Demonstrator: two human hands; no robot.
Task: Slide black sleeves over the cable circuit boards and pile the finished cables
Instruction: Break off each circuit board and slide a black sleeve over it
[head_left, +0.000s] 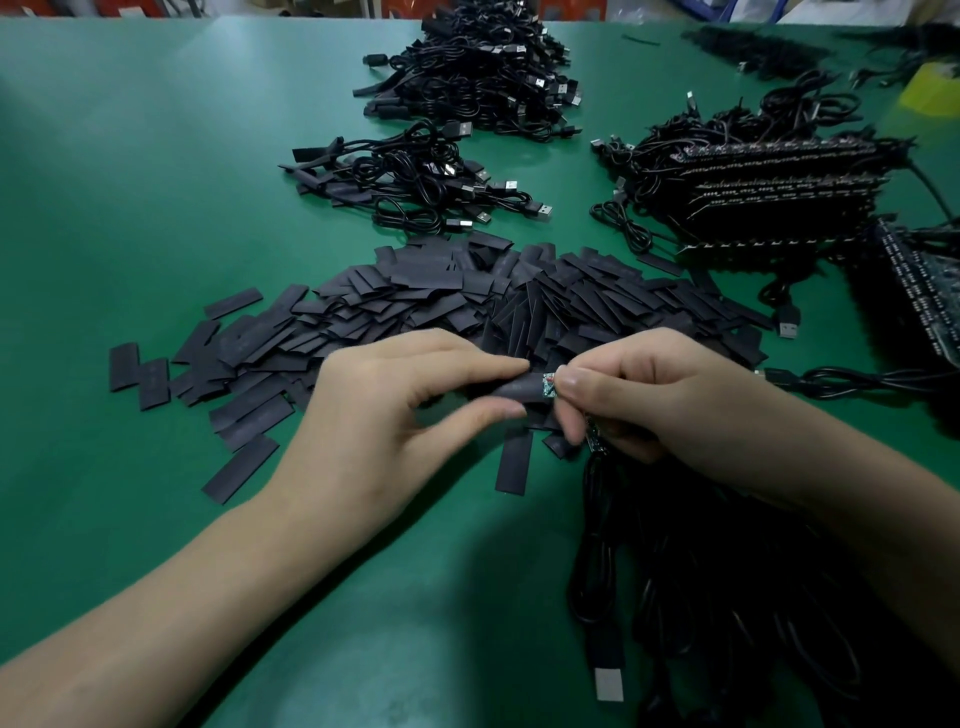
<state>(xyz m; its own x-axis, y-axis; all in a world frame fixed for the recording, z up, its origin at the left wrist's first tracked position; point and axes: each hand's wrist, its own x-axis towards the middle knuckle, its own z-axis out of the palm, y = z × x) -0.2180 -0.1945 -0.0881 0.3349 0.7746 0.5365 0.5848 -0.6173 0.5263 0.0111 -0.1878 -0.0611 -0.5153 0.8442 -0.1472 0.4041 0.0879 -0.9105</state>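
Sleeve (511, 391) in left hand (384, 415), circuit board (547, 393) in right hand (660, 395)

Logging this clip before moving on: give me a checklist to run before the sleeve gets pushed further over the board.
1. Left hand grip on the black flat plastic sleeve: ok, thumb and forefinger pinch it.
2. Right hand grip on the small green circuit board: ok.
3. Sleeve mouth meets board: ok.
4. Board fully covered: not ok, green shows.
5. Thin black cable untangled below: cannot tell.
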